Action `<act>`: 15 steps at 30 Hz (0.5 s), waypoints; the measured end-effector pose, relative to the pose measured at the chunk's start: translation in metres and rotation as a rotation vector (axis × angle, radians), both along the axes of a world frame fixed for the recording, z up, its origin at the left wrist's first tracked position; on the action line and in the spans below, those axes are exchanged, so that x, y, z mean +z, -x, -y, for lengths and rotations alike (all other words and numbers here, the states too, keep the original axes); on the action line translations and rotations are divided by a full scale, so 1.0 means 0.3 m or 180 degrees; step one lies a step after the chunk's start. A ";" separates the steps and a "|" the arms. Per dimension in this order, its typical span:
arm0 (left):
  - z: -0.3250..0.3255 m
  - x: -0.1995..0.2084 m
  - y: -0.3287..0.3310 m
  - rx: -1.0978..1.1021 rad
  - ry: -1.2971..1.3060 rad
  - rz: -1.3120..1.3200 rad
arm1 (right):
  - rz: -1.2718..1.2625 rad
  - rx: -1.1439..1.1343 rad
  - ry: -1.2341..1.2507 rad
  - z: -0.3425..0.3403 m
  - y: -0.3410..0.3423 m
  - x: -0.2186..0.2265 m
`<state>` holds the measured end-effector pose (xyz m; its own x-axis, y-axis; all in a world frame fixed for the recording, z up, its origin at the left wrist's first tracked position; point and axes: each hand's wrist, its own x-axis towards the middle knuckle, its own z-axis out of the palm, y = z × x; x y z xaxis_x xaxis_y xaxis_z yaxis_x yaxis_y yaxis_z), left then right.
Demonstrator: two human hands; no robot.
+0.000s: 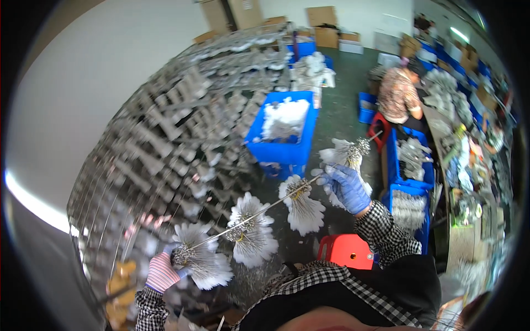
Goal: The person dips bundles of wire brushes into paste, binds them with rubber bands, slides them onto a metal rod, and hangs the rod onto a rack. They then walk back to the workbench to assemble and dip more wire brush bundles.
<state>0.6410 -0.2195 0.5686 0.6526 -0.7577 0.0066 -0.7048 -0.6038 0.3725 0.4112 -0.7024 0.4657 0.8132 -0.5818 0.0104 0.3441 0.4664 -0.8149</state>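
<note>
left hand (164,272): gripping the rod (269,208), lower left
right hand (346,189): pinching it, right of centre
bunches (305,213): might slide off if you tip it

"What covers the left hand (165,270)?"
"A glove striped red and white (163,273), bluish at the fingers (182,272)."
"And the right hand (346,188)?"
"A blue glove (353,194) with paler stripes."
"The sleeves (386,234)?"
"Black-and-white check, both of them."
"What else is worn?"
"Black cloth (411,281), with a band (365,289) of similar check running across it."
</note>
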 end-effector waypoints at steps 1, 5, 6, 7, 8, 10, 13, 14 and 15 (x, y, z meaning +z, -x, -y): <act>0.131 0.005 -0.100 -0.0193 -0.0029 -0.0022 | 0.0002 -0.0123 -0.0124 0.087 -0.033 0.005; 0.631 -0.020 -0.504 -0.0970 0.0117 -0.0102 | 0.0103 -0.0676 -0.0278 0.455 -0.170 -0.018; 0.778 0.008 -0.565 -0.1020 -0.0120 -0.0170 | 0.0085 -0.0806 -0.0283 0.546 -0.207 -0.028; 0.921 0.026 -0.634 -0.1058 -0.0362 -0.0219 | 0.0070 -0.0923 -0.0290 0.637 -0.244 -0.043; 1.026 -0.025 -0.743 -0.1113 0.0053 -0.0914 | 0.0079 -0.0960 -0.0248 0.735 -0.265 -0.043; 1.293 -0.025 -0.904 -0.1611 -0.0011 -0.0420 | 0.0028 -0.1372 -0.0160 0.870 -0.304 -0.054; 1.701 -0.081 -1.111 -0.2063 0.0077 0.0149 | -0.0032 -0.1901 -0.0007 1.099 -0.368 -0.002; 1.836 -0.075 -1.185 -0.2097 0.0107 0.0218 | -0.0109 -0.1909 0.0011 1.194 -0.379 0.000; 1.986 -0.080 -1.245 -0.2120 0.0135 0.0290 | -0.0182 -0.1907 0.0024 1.298 -0.396 0.004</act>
<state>1.0144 -0.8152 0.5447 0.0416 -0.9961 0.0783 -0.9514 -0.0155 0.3076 0.5298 -1.0918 0.4667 0.3431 -0.9391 -0.0179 0.5007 0.1990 -0.8425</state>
